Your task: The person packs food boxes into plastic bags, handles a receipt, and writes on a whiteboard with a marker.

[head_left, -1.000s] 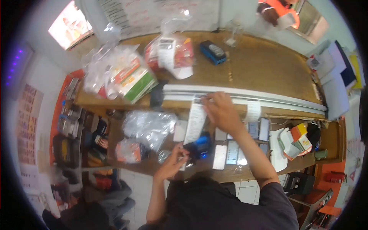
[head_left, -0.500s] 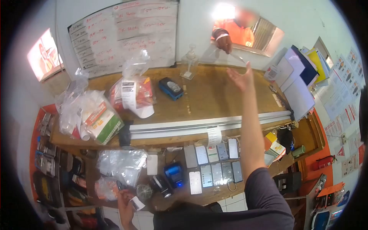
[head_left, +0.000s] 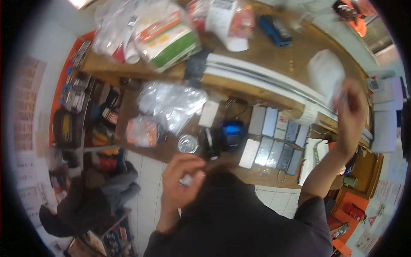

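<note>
Grip, right hand: fingers closed narrowly on the lower end of a blurred white sheet, seemingly paper; the sheet extends up and to the left of the fingertips, over the brown wooden upper counter, near the long silver metal rail. Grip, left hand: fingers curled around a small white item, mostly hidden, its kind unclear; hand in front of the lower desk's near edge, just below a round clear container. Beside the container: a slim black object with a pale end, then a black device with a lit blue top. Between the hands, on the lower desk: two rows of flat phones. Upper counter, left: a clear plastic bag with an orange, white and green pack. Upper counter, farther right: a blue-and-black handheld device.
</note>
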Motion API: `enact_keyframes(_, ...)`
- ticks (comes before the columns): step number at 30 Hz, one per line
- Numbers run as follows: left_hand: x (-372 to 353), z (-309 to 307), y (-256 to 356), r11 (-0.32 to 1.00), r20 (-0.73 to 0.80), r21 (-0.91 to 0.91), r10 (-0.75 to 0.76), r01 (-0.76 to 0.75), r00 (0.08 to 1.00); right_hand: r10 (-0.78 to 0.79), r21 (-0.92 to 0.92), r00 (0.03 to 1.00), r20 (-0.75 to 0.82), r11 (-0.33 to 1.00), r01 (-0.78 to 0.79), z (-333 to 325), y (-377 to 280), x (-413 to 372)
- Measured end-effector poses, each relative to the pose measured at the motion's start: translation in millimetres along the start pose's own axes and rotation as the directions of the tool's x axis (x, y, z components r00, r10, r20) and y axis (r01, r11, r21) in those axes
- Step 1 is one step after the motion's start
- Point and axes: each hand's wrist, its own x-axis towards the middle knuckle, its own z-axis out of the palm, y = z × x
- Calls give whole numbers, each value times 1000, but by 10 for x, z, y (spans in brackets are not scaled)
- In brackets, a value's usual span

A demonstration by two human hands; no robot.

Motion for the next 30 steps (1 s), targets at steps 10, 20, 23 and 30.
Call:
enact_keyframes(10, -220, 638, -1357, 996, 457, -8, -79, 93, 886, 83, 45, 497, 864, 970, -239, 1724, 759, -1745)
enact_keyframes(20, -756, 980, -2775, 915, 591, 141, -385, 379, 709, 615, -114, 474, 630, 677, -727, 2851, 1816, -2766)
enact_keyframes(23, -798, 1045, -2928, 885, 577, 41, -400, 464, 712, 587, -36, 517, 624, 682, -731, 2712, 1788, -2905)
enact_keyframes(30, -790, 1043, -2863, 606, 726, -151, -468, 781, 504, 574, -216, 506, 643, 770, -600, 2128, 1641, -3551)
